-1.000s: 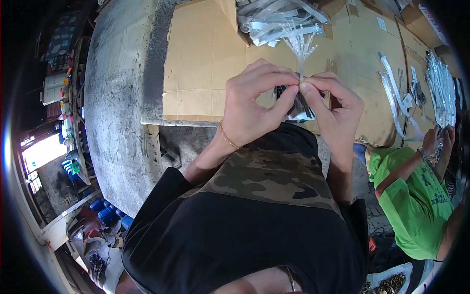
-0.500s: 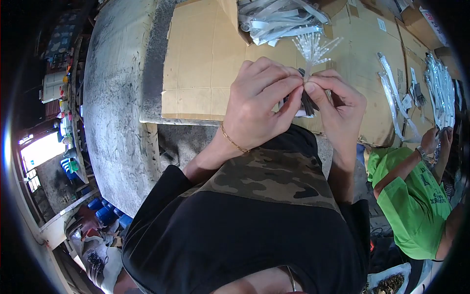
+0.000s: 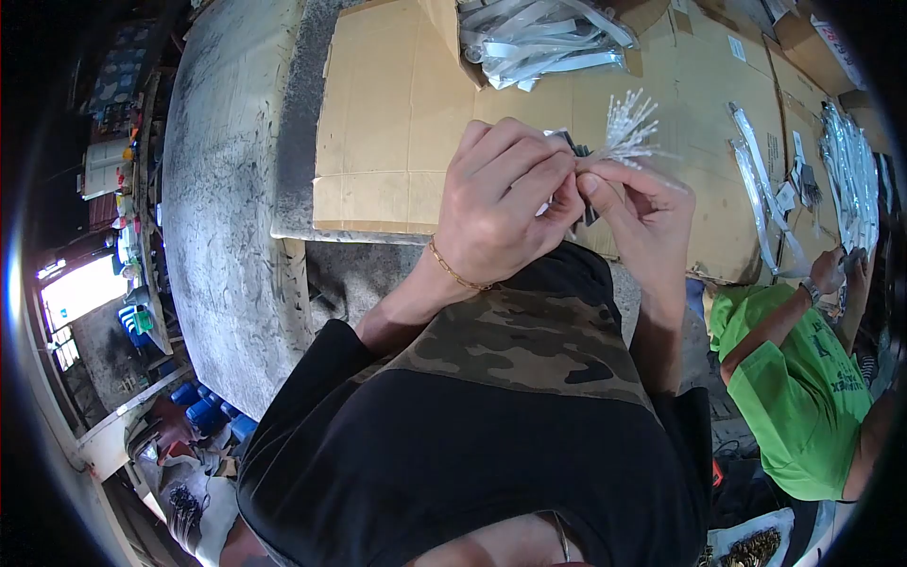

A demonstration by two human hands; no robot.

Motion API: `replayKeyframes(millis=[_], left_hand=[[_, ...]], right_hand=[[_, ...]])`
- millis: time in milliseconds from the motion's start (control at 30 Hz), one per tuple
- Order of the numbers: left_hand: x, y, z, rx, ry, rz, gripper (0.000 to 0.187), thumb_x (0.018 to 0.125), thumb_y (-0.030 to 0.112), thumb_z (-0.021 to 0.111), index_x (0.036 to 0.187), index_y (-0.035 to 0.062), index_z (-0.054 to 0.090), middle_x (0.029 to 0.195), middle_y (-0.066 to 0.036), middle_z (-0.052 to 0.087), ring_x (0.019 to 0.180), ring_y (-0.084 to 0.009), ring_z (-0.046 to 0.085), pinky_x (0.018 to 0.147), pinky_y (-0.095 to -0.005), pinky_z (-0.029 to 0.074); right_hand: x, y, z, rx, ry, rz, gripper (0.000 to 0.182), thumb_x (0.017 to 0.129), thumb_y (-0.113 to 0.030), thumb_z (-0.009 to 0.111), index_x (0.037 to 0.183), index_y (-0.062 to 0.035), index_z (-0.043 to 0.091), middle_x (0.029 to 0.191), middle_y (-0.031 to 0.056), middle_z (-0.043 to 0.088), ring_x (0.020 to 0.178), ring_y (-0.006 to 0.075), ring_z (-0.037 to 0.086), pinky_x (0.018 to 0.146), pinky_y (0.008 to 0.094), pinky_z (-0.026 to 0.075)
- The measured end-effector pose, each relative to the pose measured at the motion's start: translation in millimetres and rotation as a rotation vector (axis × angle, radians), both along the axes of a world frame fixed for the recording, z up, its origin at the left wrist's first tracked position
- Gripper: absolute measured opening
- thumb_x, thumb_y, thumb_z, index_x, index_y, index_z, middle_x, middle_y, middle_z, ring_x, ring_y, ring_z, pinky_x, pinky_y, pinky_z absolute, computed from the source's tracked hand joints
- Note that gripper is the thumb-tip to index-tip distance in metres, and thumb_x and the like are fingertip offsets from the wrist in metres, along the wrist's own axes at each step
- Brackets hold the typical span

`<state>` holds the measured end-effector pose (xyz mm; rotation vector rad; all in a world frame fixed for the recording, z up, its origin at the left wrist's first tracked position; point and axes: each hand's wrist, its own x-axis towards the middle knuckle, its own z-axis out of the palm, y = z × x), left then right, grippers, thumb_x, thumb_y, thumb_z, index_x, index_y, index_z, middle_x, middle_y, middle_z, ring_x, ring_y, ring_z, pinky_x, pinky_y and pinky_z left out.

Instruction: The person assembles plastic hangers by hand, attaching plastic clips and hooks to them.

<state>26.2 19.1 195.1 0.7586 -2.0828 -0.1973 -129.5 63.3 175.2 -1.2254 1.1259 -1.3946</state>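
My left hand [image 3: 510,194] and my right hand [image 3: 642,203] meet above the front edge of the cardboard, fingertips pinched together. Between them is a bunch of thin clear plastic strands [image 3: 628,130] with small knobbed ends, fanning out to the upper right. Both hands grip its narrow base. A dark flat piece with a pale edge [image 3: 564,140] sticks out behind my left fingers; it looks like a stack of tags, mostly hidden by the hand.
Flattened cardboard [image 3: 378,123] covers the work table. A heap of clear plastic-wrapped strips [image 3: 543,42] lies at the back. More wrapped strips [image 3: 848,170] are at the right, where a co-worker in a green shirt [image 3: 798,378] handles some. A grey, stained surface [image 3: 222,189] stretches along the left.
The bunch of strands has tilted from upright toward the right and come lower. My left fingers have curled in more, and the dark strips hanging below the hands are now mostly hidden.
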Motion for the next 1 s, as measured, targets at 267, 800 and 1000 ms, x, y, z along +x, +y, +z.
replayKeyframes(millis=[267, 800, 1000], left_hand=[[6, 2, -3, 0.361, 0.216, -0.003, 0.013, 0.063, -0.001, 0.069, 0.076, -0.0015, 0.067, 0.080, -0.009, 0.067, 0.070, -0.0224, 0.061, 0.065, -0.0302, 0.047], [15, -9, 6, 0.418, 0.040, -0.104, 0.012, 0.063, 0.003, 0.070, 0.075, 0.0008, 0.068, 0.077, -0.010, 0.068, 0.073, -0.0232, 0.063, 0.067, -0.0310, 0.046], [17, -15, 3, 0.393, 0.010, -0.178, 0.013, 0.065, -0.002, 0.066, 0.077, 0.0014, 0.069, 0.076, -0.009, 0.068, 0.071, -0.0216, 0.063, 0.069, -0.0293, 0.049]], right_hand=[[21, -4, -18, -0.497, 0.556, -0.373, 0.029, 0.062, 0.007, 0.072, 0.088, -0.0044, 0.068, 0.083, 0.0085, 0.060, 0.075, 0.0243, 0.058, 0.066, 0.0316, 0.045], [11, -7, -5, -0.208, 0.305, -0.073, 0.016, 0.069, 0.004, 0.068, 0.083, 0.0008, 0.062, 0.078, 0.0094, 0.058, 0.071, 0.0205, 0.057, 0.064, 0.0305, 0.045], [0, -9, -15, -0.063, 0.057, 0.156, 0.009, 0.075, 0.003, 0.064, 0.084, 0.0043, 0.062, 0.079, 0.0073, 0.060, 0.075, 0.0119, 0.057, 0.068, 0.0258, 0.043]])
